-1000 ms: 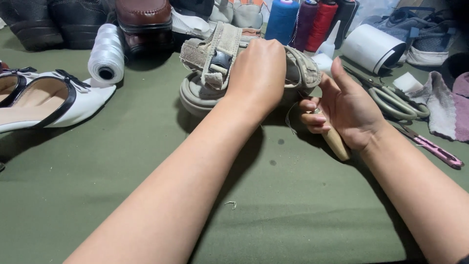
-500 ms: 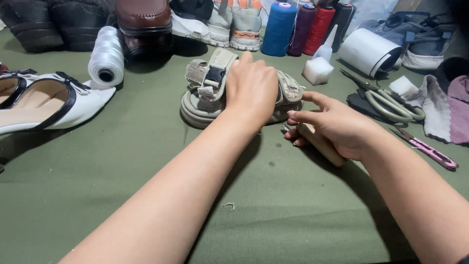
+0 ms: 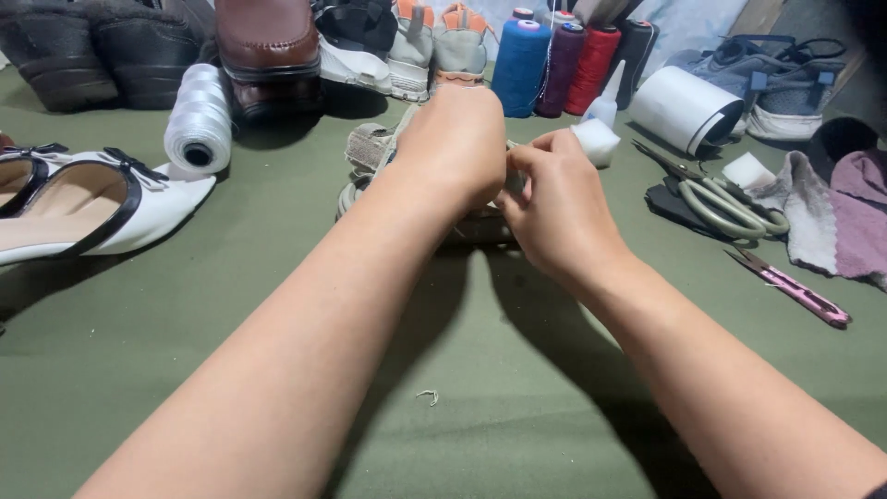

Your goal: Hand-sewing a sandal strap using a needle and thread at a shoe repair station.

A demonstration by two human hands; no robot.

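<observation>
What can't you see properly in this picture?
- Beige sandal, head view: mostly hidden behind the left hand and right hand.
- Anything in the right hand's fingers: hidden by the hand itself.
- White shoe: heel end cut off by the left edge.
- Dark boots: tops cut off by the top edge.
</observation>
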